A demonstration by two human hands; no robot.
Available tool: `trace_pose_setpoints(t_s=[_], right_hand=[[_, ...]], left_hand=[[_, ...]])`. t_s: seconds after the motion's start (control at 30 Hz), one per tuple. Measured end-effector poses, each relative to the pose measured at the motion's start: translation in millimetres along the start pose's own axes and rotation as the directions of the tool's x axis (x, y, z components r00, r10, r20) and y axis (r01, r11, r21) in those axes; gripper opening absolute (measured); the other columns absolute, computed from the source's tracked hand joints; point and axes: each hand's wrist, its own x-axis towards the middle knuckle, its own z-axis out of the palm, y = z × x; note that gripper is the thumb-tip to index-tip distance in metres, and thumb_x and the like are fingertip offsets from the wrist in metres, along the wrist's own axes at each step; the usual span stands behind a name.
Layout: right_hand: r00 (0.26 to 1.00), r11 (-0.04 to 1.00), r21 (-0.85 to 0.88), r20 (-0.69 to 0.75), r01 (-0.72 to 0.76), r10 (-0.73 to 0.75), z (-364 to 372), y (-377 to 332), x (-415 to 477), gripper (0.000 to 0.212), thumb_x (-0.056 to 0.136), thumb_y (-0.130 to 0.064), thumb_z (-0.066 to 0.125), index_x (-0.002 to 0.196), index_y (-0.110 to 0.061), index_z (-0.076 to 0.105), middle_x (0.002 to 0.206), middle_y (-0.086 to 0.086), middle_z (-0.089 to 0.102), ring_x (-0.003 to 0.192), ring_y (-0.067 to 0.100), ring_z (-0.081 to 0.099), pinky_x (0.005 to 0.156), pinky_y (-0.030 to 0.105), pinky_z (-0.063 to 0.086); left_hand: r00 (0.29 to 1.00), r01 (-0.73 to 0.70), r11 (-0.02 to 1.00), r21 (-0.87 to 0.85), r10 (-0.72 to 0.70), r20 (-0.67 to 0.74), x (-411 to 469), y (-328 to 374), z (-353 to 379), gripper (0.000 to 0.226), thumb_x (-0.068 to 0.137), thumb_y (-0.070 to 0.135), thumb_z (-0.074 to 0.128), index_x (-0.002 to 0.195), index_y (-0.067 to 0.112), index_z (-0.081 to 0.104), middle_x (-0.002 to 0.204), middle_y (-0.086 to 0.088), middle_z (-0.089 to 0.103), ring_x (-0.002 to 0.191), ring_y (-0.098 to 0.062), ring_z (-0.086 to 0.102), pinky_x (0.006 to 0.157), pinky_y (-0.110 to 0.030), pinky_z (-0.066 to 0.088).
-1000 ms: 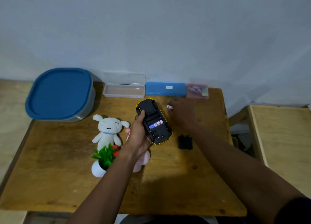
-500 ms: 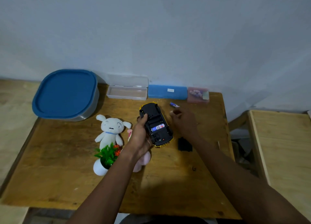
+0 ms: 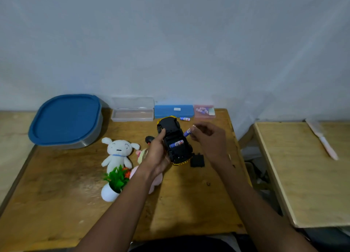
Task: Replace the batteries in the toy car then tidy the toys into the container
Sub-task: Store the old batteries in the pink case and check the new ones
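Observation:
My left hand (image 3: 156, 153) grips the yellow toy car (image 3: 174, 140), turned underside up above the table, its battery bay open with one blue battery (image 3: 176, 143) inside. My right hand (image 3: 206, 136) pinches a second blue battery (image 3: 188, 132) just right of the car. A third battery (image 3: 184, 119) lies on the table by the blue case. The black battery cover (image 3: 197, 161) lies on the table below the car. The grey container with a blue lid (image 3: 65, 119) stands at the back left.
A white plush dog (image 3: 117, 153), a pink plush (image 3: 155, 181) partly hidden by my left arm and a small potted plant (image 3: 114, 183) sit left of centre. A clear case (image 3: 132, 111), blue case (image 3: 173, 111) and pink box (image 3: 205, 111) line the back edge.
My right hand picked a battery up from the table near the blue case and brought it back beside the car. The left hand kept the car held.

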Motion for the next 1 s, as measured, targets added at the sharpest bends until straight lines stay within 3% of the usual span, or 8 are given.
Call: trace_pose_setpoints(t_s=[0.2,0.37,0.47,0.57,0.67,0.8,0.93,1.0], right_hand=[[0.999,0.998,-0.046,0.006,0.052,-0.052,4,-5,-15,0.013,0.084,-0.012,0.076,0.093,-0.022,0.076,0.085,-0.001,0.076,0.080,0.016,0.074,0.077,0.041,0.062],[0.962,0.938,-0.216,0.044,0.272,-0.269,16,-13,-26,0.019,0.081,-0.009,0.078,0.097,-0.019,0.076,0.084,-0.012,0.073,0.079,0.000,0.070,0.071,0.017,0.056],[0.880,0.804,-0.360,0.163,0.474,-0.446,21,-10,-32,0.019,0.083,-0.012,0.076,0.101,-0.017,0.075,0.092,-0.006,0.074,0.082,0.004,0.068,0.074,0.026,0.058],[0.825,0.712,-0.421,0.226,0.562,-0.518,27,-4,-35,0.020,0.082,-0.014,0.076,0.102,-0.017,0.075,0.098,-0.003,0.074,0.090,0.013,0.067,0.078,0.034,0.056],[0.828,0.725,-0.400,0.239,0.560,-0.508,32,0,-35,0.018,0.084,-0.015,0.077,0.102,-0.017,0.077,0.100,-0.004,0.074,0.095,0.013,0.066,0.083,0.036,0.055],[0.860,0.748,-0.429,0.194,0.507,-0.473,35,3,-33,0.014,0.086,-0.022,0.075,0.099,-0.023,0.079,0.098,-0.009,0.074,0.096,0.013,0.061,0.080,0.029,0.049],[0.907,0.787,-0.458,0.137,0.414,-0.397,34,1,-29,0.012,0.082,-0.030,0.078,0.094,-0.030,0.079,0.097,-0.015,0.069,0.100,0.010,0.051,0.078,0.016,0.039],[0.943,0.822,-0.467,0.100,0.325,-0.317,35,1,-26,0.015,0.079,-0.034,0.080,0.094,-0.034,0.078,0.101,-0.015,0.062,0.103,0.009,0.048,0.081,0.018,0.040]], left_hand=[[0.997,-0.028,0.999,0.045,0.025,0.069,-5,2,3,0.055,0.106,0.046,0.035,0.136,0.008,0.060,0.127,-0.017,0.069,0.116,-0.033,0.066,0.097,-0.047,0.051],[0.997,-0.039,0.998,0.057,0.035,0.071,-7,3,1,0.055,0.106,0.046,0.036,0.138,0.008,0.058,0.129,-0.020,0.068,0.119,-0.035,0.064,0.101,-0.049,0.050],[0.997,-0.051,0.997,0.062,0.047,0.061,-7,5,0,0.053,0.105,0.045,0.039,0.135,0.008,0.061,0.127,-0.021,0.068,0.118,-0.035,0.064,0.103,-0.049,0.048],[0.997,-0.055,0.997,0.047,0.052,0.060,-8,7,0,0.052,0.105,0.044,0.041,0.136,0.007,0.060,0.128,-0.020,0.068,0.117,-0.033,0.065,0.099,-0.047,0.050],[0.996,-0.060,0.998,0.032,0.058,0.061,-8,6,0,0.052,0.105,0.043,0.043,0.139,0.007,0.056,0.132,-0.022,0.065,0.122,-0.035,0.063,0.102,-0.048,0.050],[0.997,-0.075,0.997,0.008,0.075,0.030,-6,4,0,0.055,0.102,0.043,0.047,0.145,0.010,0.047,0.134,-0.023,0.063,0.121,-0.036,0.064,0.094,-0.047,0.055],[0.996,-0.090,0.996,-0.024,0.090,-0.013,-3,-1,1,0.061,0.097,0.044,0.054,0.149,0.014,0.042,0.138,-0.024,0.059,0.120,-0.037,0.064,0.091,-0.047,0.057],[0.993,-0.117,0.993,-0.032,0.116,-0.035,0,-4,2,0.060,0.097,0.043,0.053,0.148,0.013,0.043,0.139,-0.024,0.059,0.121,-0.038,0.064,0.090,-0.048,0.057]])
